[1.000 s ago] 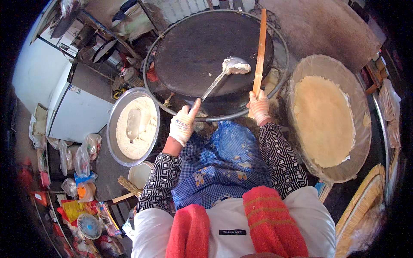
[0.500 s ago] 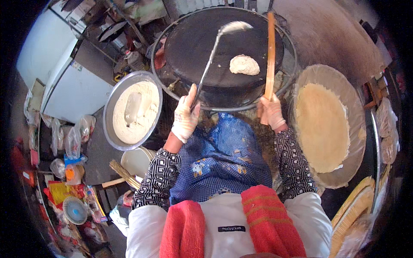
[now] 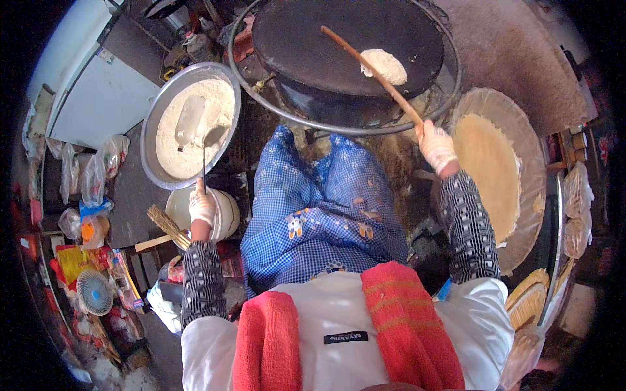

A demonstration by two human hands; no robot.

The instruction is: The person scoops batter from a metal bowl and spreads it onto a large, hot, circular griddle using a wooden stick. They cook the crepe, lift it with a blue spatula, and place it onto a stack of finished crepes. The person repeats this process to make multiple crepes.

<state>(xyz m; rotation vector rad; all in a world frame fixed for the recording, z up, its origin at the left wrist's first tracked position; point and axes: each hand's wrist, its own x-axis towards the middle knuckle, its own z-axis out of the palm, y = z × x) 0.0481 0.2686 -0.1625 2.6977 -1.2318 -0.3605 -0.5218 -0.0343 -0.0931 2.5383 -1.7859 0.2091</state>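
My gloved left hand (image 3: 202,207) is closed round the dark handle of a ladle (image 3: 214,135), whose bowl rests in the pale batter of a metal basin (image 3: 149,148). A clear scoop-like piece (image 3: 190,121) also lies in that batter. My gloved right hand (image 3: 436,147) grips a long wooden spreader (image 3: 355,54), which reaches across the round black griddle (image 3: 300,52). A lump of pale batter (image 3: 384,66) sits on the griddle, partly behind the spreader.
To the right, a thin round flatbread (image 3: 486,169) lies on plastic sheeting (image 3: 529,215). A white bucket (image 3: 225,215) and a straw brush (image 3: 168,225) are near my left forearm. A metal ring (image 3: 365,131) surrounds the griddle. Bags and a small fan (image 3: 95,291) are at far left.
My left hand has swung the ladle from over the griddle down into the basin at left. My right hand has moved slightly right, and the spreader now slants leftward over the batter lump.
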